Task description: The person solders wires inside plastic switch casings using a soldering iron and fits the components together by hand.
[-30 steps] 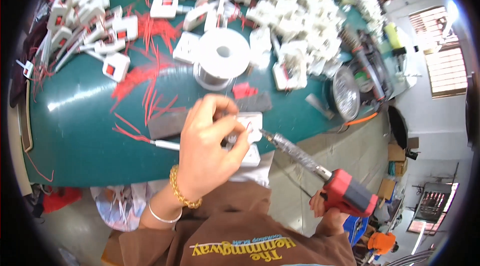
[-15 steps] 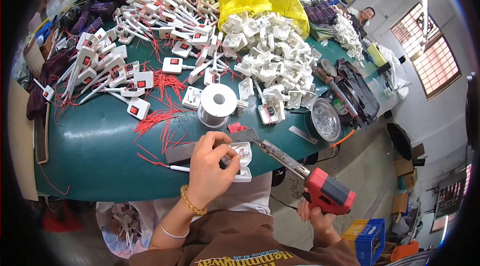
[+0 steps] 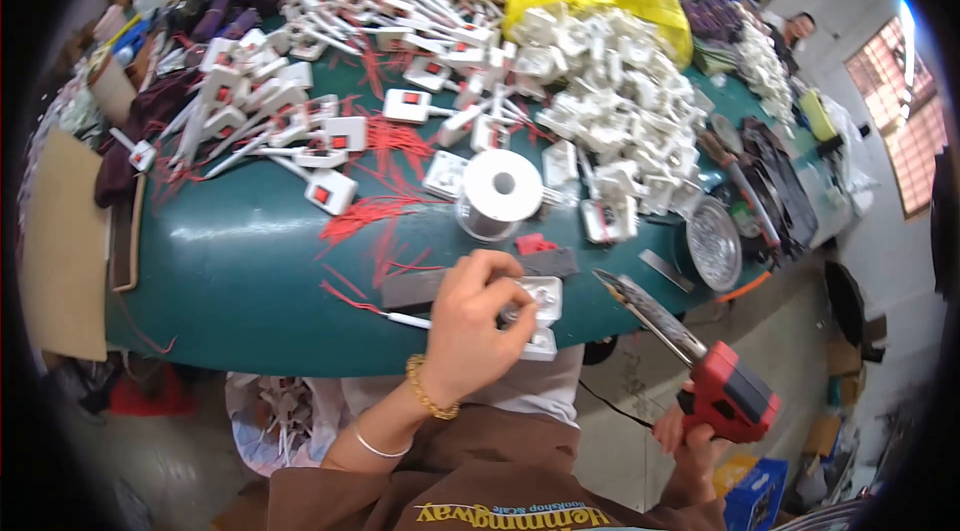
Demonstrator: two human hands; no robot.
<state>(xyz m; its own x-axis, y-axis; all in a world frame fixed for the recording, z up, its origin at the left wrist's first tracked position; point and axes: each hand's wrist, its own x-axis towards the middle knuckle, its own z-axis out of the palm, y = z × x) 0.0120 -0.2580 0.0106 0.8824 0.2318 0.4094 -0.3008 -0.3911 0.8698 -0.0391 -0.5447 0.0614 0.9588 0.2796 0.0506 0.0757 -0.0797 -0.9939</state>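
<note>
The head view shows, at the left, a heap of white switches with red buttons, perhaps put there to be out of the way. Loose red wires lie beside it. A thin white tube lies on the green table and goes under the left hand, maybe so the hand can keep it steady. Behind that hand stands a big spool, likely close so it is easy to reach. The hand's fingertips come close together over the open white box near the table's front edge; I cannot tell if they pinch anything. On the right, the right hand wraps around the handle of the soldering iron, probably because the metal end gets hot. The tip is apart from the box. Now the counting: too many switches and loose wires to count, two red wire ends on the tube, one spool, two box parts and one iron.
</note>
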